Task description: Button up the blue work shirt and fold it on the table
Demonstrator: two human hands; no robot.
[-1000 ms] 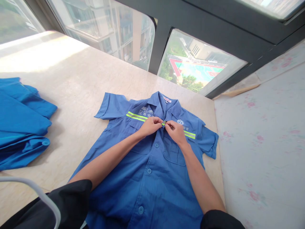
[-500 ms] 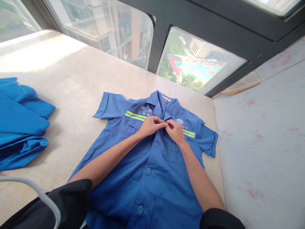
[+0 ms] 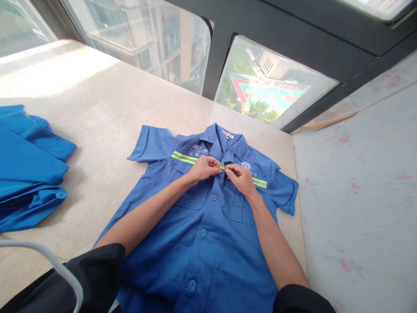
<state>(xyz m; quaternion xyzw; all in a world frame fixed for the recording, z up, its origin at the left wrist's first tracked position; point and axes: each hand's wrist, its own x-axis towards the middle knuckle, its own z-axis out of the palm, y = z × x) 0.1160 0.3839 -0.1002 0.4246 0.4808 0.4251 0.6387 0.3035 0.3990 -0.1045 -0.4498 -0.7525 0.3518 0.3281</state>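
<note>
Ledge (image 3: 107, 100): cream, stone-patterned, left and centre.
Shirt (image 3: 169, 243): blue short-sleeved cloth, front up, lower centre.
Bundle (image 3: 32, 156): brighter-blue cloth, left edge.
Hands: left hand (image 3: 205, 168) and right hand (image 3: 240, 177) pinch the shirt's front, mid-frame.
Pocket (image 3: 239, 208): blue, stitched, right of centre; contents hidden.
Writing (image 3: 193, 153): white "江苏", centre, partly covered.
Collar label (image 3: 227, 134): white-and-red, unreadably small.

Half a second earlier our hands were touching, but then our left hand (image 3: 204, 168) eased back from our right hand (image 3: 241, 177), and more of the reflective stripe (image 3: 222, 166) on the shirt (image 3: 224, 248) peeked through the gap.
</note>
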